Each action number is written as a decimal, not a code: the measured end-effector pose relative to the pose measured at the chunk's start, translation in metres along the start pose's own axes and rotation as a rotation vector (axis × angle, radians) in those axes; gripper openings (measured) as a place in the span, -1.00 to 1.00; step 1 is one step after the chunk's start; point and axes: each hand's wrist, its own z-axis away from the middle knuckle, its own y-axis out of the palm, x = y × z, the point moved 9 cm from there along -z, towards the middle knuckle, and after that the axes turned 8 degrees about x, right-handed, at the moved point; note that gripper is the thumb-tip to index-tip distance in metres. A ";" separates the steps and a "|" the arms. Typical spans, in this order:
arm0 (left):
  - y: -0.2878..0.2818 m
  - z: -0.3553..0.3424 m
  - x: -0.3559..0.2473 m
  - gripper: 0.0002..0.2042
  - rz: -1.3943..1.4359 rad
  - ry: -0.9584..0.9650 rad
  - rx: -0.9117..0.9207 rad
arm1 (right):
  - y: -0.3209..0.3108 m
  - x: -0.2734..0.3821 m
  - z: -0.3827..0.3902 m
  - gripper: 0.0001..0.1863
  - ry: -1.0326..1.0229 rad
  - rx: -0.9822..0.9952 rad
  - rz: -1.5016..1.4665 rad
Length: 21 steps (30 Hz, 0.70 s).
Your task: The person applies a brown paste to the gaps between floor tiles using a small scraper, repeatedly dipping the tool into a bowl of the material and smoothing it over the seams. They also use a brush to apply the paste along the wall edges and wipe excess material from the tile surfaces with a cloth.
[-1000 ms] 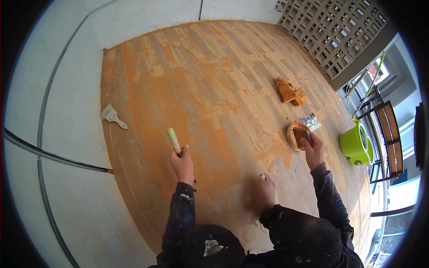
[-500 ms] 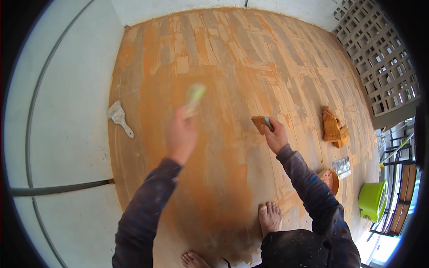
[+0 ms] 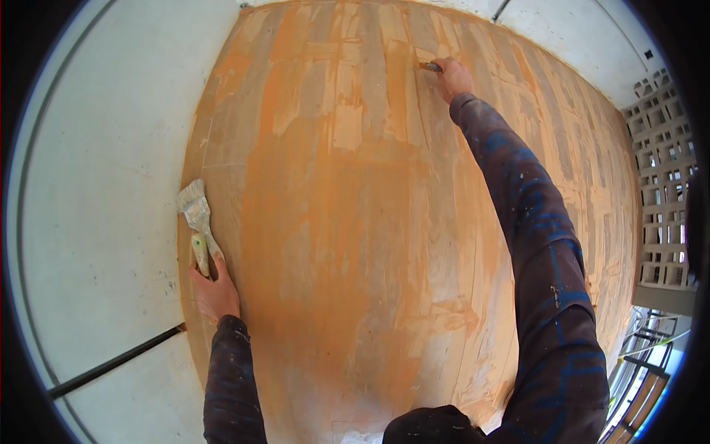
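My left hand (image 3: pixel 214 291) is down at the left edge of the floor, closed around a tool with a pale green-and-white handle (image 3: pixel 200 253); its other end is hidden in the hand. Right by the fingertips lies a paint brush (image 3: pixel 194 209) crusted with white, its bristles against the wall; whether the hand touches its handle I cannot tell. Far out ahead, my right hand (image 3: pixel 452 78) grips a scraper (image 3: pixel 430 67) low over the wooden floor (image 3: pixel 333 244). That floor is smeared with orange-brown filler in streaks along the boards.
A white wall (image 3: pixel 111 185) runs along the left, with a dark strip (image 3: pixel 122 360) low on it. Another white wall (image 3: pixel 547 37) closes off the far side. To the right stands a lattice of pierced blocks (image 3: pixel 662 185), with a wooden-slatted piece (image 3: pixel 642 405) below it.
My left hand has swung left and nearer, down beside the paint brush. My right hand has reached far forward with the scraper. The view has shifted, and the bucket and my feet are out of sight.
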 end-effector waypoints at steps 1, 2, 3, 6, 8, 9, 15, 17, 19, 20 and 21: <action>0.003 -0.001 0.001 -0.39 -0.002 0.006 -0.001 | 0.000 0.000 -0.016 -0.76 -0.022 -0.026 0.021; 0.006 -0.003 0.000 -0.41 -0.002 0.014 0.000 | 0.000 0.000 -0.032 -0.78 -0.043 -0.053 0.044; 0.009 -0.003 -0.005 -0.41 -0.010 0.011 0.012 | 0.004 -0.001 -0.046 -0.78 -0.038 -0.040 0.048; 0.011 0.000 -0.001 -0.41 -0.012 -0.010 -0.002 | 0.031 -0.003 -0.045 -0.75 0.006 0.092 0.158; 0.008 -0.001 0.001 -0.47 -0.035 -0.037 -0.044 | 0.033 0.017 0.006 -0.70 -0.292 0.182 0.239; 0.006 -0.002 0.004 -0.47 -0.042 -0.047 -0.041 | 0.027 0.027 0.056 -0.66 -0.324 0.308 0.132; 0.003 -0.008 0.004 -0.48 0.070 -0.037 -0.013 | -0.028 0.080 0.243 -0.68 -0.308 0.678 -0.088; 0.004 -0.008 0.009 -0.46 0.021 -0.038 0.015 | -0.016 0.079 0.175 -0.73 -0.241 0.433 -0.168; 0.001 -0.007 0.012 -0.46 -0.006 -0.012 -0.036 | 0.012 0.083 0.051 -0.74 -0.216 0.234 -0.079; 0.006 -0.006 0.004 -0.46 -0.020 0.028 -0.077 | 0.021 0.076 -0.011 -0.75 -0.266 0.092 -0.021; 0.018 -0.002 -0.005 -0.46 -0.007 0.037 -0.062 | 0.025 0.054 -0.067 -0.76 -0.250 0.022 0.055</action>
